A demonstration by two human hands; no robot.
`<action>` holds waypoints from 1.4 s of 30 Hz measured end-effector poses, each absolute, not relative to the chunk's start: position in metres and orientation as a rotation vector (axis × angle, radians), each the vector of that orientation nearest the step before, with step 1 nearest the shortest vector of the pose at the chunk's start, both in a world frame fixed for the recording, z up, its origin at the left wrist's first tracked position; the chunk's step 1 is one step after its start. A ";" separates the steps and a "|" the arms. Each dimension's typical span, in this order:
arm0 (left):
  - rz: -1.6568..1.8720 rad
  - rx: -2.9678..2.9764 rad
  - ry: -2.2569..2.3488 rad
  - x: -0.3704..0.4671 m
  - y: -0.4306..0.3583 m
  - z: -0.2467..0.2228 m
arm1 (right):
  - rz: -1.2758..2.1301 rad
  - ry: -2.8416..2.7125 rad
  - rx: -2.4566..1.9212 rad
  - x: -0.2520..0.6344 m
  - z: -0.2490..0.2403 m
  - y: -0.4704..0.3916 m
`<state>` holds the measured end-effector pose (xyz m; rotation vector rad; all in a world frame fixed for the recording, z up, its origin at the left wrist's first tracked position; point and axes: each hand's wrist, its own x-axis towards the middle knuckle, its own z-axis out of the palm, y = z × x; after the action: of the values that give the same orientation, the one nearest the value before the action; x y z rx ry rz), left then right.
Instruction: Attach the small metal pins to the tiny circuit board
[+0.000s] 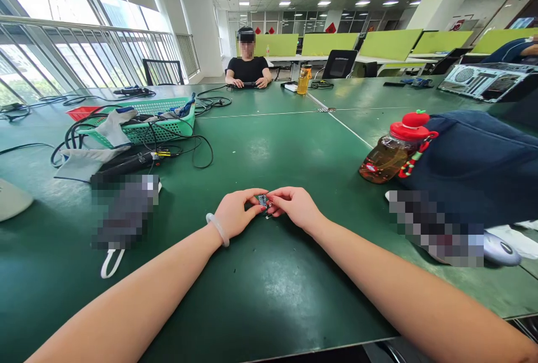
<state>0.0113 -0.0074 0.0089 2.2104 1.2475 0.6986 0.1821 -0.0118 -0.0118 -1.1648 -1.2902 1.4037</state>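
Note:
Just above the green table (256, 296), both my hands meet at a small blue circuit board (263, 200). My left hand (235, 212), with a pale bangle at the wrist, pinches the board between thumb and fingers. From the other side, my right hand (294, 208) is closed at the board's right edge, its thumb and fingertips pressed together. A small part with a whitish end (269, 215) shows below the right fingertips. Whether it is joined to the board, I cannot tell.
A green basket (168, 128) with cables and gloves stands at the left, near a blurred dark object (126, 212). To the right are a red-capped bottle (389, 150), a dark blue bag (474, 167) and a grey mouse (500, 248). Another person (247, 66) sits across the table.

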 end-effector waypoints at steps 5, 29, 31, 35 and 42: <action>0.719 2.229 1.220 0.012 -0.006 0.007 | 1.271 -1.405 -1.248 0.183 -0.011 -0.012; 0.680 2.278 1.078 0.009 -0.010 0.007 | 0.638 -2.032 -1.316 0.185 -0.006 -0.020; 0.681 2.281 1.145 0.008 -0.007 0.005 | 0.583 -2.092 -1.376 0.188 -0.007 -0.020; 0.675 2.226 1.253 0.007 -0.003 0.002 | 0.544 -2.132 -1.504 0.190 -0.010 -0.020; 0.684 2.196 1.273 0.006 -0.002 -0.001 | 0.520 -2.235 -1.494 0.185 -0.012 -0.020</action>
<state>0.0058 -0.0019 -0.0010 2.1957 1.2731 0.6840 0.1850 -0.0195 -0.0121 -1.4944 -2.2351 0.5202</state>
